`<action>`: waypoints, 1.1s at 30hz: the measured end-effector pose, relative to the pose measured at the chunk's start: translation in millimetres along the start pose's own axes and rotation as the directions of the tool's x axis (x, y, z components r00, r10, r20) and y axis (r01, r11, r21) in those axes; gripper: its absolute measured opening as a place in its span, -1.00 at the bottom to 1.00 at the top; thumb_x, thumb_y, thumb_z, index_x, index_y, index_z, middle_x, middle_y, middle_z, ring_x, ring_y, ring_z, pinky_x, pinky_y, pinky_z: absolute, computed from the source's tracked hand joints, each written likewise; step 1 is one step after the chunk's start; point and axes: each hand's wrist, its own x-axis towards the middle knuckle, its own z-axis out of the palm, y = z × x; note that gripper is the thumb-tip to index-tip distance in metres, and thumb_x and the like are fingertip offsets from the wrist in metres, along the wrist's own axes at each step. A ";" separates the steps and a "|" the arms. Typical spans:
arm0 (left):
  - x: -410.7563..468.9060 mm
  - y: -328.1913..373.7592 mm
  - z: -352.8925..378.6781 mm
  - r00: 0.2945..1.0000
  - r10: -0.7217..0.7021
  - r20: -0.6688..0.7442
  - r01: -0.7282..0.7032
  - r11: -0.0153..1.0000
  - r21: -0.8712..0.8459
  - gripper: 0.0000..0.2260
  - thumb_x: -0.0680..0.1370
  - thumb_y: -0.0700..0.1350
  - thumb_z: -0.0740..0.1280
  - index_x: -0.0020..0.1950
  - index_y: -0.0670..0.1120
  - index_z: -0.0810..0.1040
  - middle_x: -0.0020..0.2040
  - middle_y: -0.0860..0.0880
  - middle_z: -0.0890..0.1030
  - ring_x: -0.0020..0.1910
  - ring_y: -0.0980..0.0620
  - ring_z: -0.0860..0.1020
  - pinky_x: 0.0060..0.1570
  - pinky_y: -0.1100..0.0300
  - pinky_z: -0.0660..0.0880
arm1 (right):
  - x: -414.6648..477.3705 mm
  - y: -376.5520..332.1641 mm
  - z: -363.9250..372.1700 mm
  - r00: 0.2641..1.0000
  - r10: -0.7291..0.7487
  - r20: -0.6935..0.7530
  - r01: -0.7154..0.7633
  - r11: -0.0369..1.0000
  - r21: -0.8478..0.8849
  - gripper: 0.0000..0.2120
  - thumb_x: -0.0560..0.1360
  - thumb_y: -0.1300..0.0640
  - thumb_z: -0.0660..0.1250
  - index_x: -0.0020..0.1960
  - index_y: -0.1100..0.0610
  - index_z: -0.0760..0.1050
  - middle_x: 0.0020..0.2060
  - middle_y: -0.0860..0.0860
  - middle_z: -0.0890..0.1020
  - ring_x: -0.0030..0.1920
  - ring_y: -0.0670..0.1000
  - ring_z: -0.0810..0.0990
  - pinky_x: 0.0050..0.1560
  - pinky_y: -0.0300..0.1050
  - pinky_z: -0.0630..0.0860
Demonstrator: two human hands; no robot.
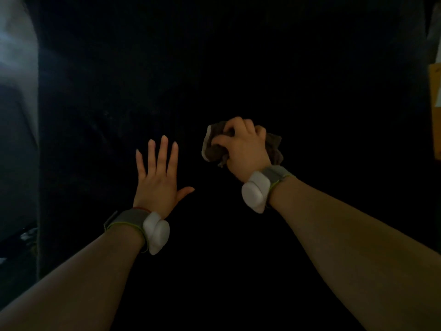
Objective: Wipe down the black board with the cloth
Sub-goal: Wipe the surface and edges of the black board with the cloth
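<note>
The black board [226, 68] fills nearly the whole view, dark and dim, with faint pale smears left of centre. My right hand [243, 144] grips a bunched brown cloth [212, 149] with a pale edge and holds it against the board right of centre. My left hand [156, 173] lies flat on the board with straight, spread fingers, a little lower and to the left of the cloth. Both wrists wear grey bands with white pods.
The board's left edge [39, 139] runs top to bottom, with a dim grey wall and a bright patch [16, 44] beyond it. At the far right edge hangs something yellow-orange [435, 111] beside the board.
</note>
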 end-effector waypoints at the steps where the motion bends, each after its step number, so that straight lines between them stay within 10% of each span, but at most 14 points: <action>1: 0.0 0.4 -0.5 1.000 0.001 -0.002 -0.001 1.000 -0.003 -0.06 0.39 0.27 0.27 0.51 -0.17 -0.13 0.50 -0.17 -0.16 0.48 -0.16 -0.20 0.38 -0.20 -0.29 | -4.7 -1.2 5.0 0.999 -0.032 0.012 0.032 0.999 -0.019 -0.75 0.58 0.09 0.24 0.24 -0.04 0.52 0.25 0.13 0.37 0.29 0.18 0.23 0.24 0.07 0.01; 11: -29.5 10.1 2.5 1.000 0.007 0.023 -0.007 1.000 -0.030 -0.12 0.40 0.17 0.39 0.52 -0.20 0.06 0.53 -0.25 0.02 0.49 -0.26 -0.06 0.40 -0.26 -0.13 | -53.4 -13.1 34.5 0.988 -0.155 -0.012 0.155 0.988 0.002 -0.90 0.46 0.14 0.43 -0.05 -0.02 0.66 0.03 0.11 0.55 0.10 0.11 0.25 0.24 0.11 0.27; 15: -37.4 12.0 5.4 0.997 -0.004 0.078 0.006 0.999 -0.032 -0.04 0.37 0.21 0.42 0.54 -0.18 -0.03 0.53 -0.21 -0.09 0.50 -0.23 -0.15 0.40 -0.23 -0.22 | -83.5 -11.8 47.9 0.942 -0.210 0.263 0.222 0.975 -0.016 -0.72 0.65 0.01 0.10 0.26 -0.11 0.51 0.28 0.04 0.36 0.31 0.11 0.18 0.30 0.00 -0.10; 18: -35.7 15.7 7.0 0.994 -0.020 0.110 0.023 0.999 -0.031 0.02 0.36 0.19 0.45 0.52 -0.15 -0.15 0.50 -0.17 -0.21 0.47 -0.17 -0.25 0.37 -0.14 -0.41 | -81.4 -5.1 37.5 0.912 -0.224 0.344 0.236 0.972 0.009 -0.73 0.62 0.04 0.14 0.25 -0.13 0.50 0.30 0.01 0.33 0.32 0.13 0.22 0.20 -0.08 -0.01; 24: -34.2 12.6 12.9 0.995 -0.026 0.095 0.028 0.999 -0.025 0.00 0.37 0.25 0.39 0.51 -0.14 -0.18 0.50 -0.17 -0.19 0.49 -0.24 -0.17 0.36 -0.10 -0.44 | -29.8 2.6 -2.2 0.995 0.012 -0.097 -0.003 0.996 0.090 -0.67 0.47 0.22 0.25 0.19 0.04 0.58 0.22 0.20 0.46 0.24 0.30 0.35 0.14 0.13 0.15; 29: -35.2 13.8 16.4 0.997 -0.020 0.068 0.022 0.999 -0.026 0.02 0.35 0.24 0.39 0.52 -0.15 -0.17 0.51 -0.17 -0.18 0.49 -0.26 -0.15 0.37 -0.18 -0.35 | -37.9 -2.7 29.5 0.997 0.071 0.003 -0.071 0.996 -0.049 -0.69 0.61 0.06 0.18 0.34 -0.09 0.43 0.36 0.11 0.32 0.39 0.17 0.15 0.30 0.18 0.02; 33: -36.1 13.5 13.7 0.998 -0.015 0.058 0.016 1.000 -0.023 0.00 0.35 0.22 0.41 0.54 -0.16 -0.10 0.54 -0.23 -0.09 0.49 -0.27 -0.14 0.37 -0.20 -0.31 | -53.7 -15.0 47.9 0.992 0.053 -0.111 -0.058 0.998 -0.038 -0.83 0.48 0.11 0.40 0.05 -0.08 0.63 0.11 0.12 0.55 0.21 0.14 0.26 0.16 0.28 0.32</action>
